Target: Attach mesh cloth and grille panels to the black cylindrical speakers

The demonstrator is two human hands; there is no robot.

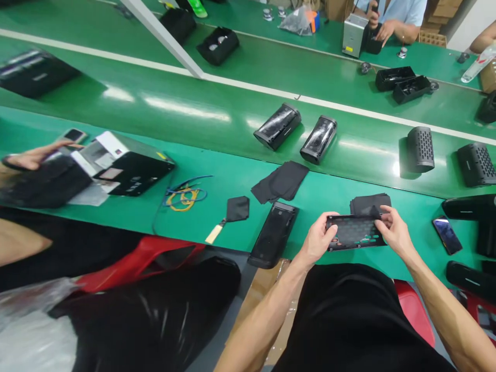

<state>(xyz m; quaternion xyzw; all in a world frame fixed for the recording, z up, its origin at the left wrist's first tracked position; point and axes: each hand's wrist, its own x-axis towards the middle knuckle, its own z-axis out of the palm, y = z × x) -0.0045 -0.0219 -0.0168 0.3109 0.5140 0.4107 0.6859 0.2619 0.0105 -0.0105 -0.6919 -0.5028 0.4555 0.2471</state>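
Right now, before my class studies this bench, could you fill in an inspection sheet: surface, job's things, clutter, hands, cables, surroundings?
Surface: green table, with black housings on the green strip behind it.
Job's things: perforated black panel, held up; stacked black sheets just behind it.
Clutter: phone to the right; long black housing to the left, reaching the near edge.
Hands: left hand grips the panel's left end; right hand is at the right end, exact grip unclear.
Cables: loose blue and yellow coil, left of the long housing.
Surroundings: a co-worker's hand at far left; red seat beneath the person.
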